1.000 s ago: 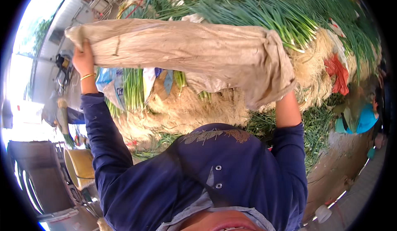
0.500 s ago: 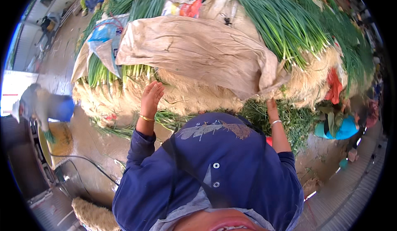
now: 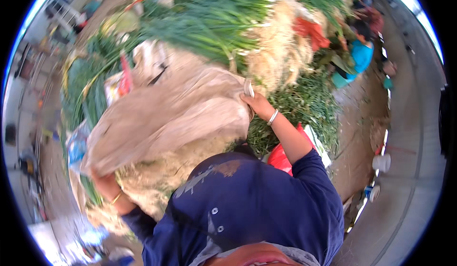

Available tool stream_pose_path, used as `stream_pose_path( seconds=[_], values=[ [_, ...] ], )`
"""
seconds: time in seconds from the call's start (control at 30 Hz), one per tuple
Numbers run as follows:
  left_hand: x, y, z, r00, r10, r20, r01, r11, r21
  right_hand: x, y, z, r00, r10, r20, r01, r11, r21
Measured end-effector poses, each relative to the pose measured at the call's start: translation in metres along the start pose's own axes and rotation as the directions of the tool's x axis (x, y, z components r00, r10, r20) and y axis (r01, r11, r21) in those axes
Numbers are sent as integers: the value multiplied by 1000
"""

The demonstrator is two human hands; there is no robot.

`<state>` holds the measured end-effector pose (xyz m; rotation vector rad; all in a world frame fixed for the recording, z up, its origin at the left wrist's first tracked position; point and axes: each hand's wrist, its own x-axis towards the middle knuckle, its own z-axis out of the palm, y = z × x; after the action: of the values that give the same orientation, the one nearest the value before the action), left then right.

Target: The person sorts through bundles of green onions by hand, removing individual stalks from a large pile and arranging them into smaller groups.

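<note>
A large beige woven cloth point(image 3: 176, 106) is spread over a heap of green onions point(image 3: 202, 33), partly smeared by motion. My right hand point(image 3: 258, 105) is closed on its bunched right edge, thumb on top. At the near left corner my left hand point(image 3: 104, 182) grips the cloth, its fingers mostly hidden by the fabric and blurred. Between my hands the cloth hangs in loose folds. Below its near edge, pale onion roots point(image 3: 159, 180) show close to my body. More roots point(image 3: 276, 47) stick out beyond my right hand.
Green trimmings point(image 3: 307, 109) lie right of the heap, with a red bag point(image 3: 280, 159) beside me. A person in turquoise point(image 3: 360, 56) sits at the far right. A red cloth point(image 3: 310, 34) hangs on the roots. White buckets point(image 3: 381, 162) stand by the right wall.
Both hands, earlier free of the cloth's top, now hold its edges, and it has shifted toward me. My view has turned to the right.
</note>
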<state>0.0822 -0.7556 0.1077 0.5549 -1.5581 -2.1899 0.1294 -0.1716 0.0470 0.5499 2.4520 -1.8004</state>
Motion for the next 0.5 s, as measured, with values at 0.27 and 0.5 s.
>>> stream_pose_path(
  seconds=[0.27,0.5],
  values=[
    [256,104,-71,828,-314,464,260,949,178,148,-125,-14,921,-73,382,27,992,124],
    [148,278,-12,908,416,54,-416,878,237,198,-285,-2,860,-319,397,-13,765,644]
  ],
)
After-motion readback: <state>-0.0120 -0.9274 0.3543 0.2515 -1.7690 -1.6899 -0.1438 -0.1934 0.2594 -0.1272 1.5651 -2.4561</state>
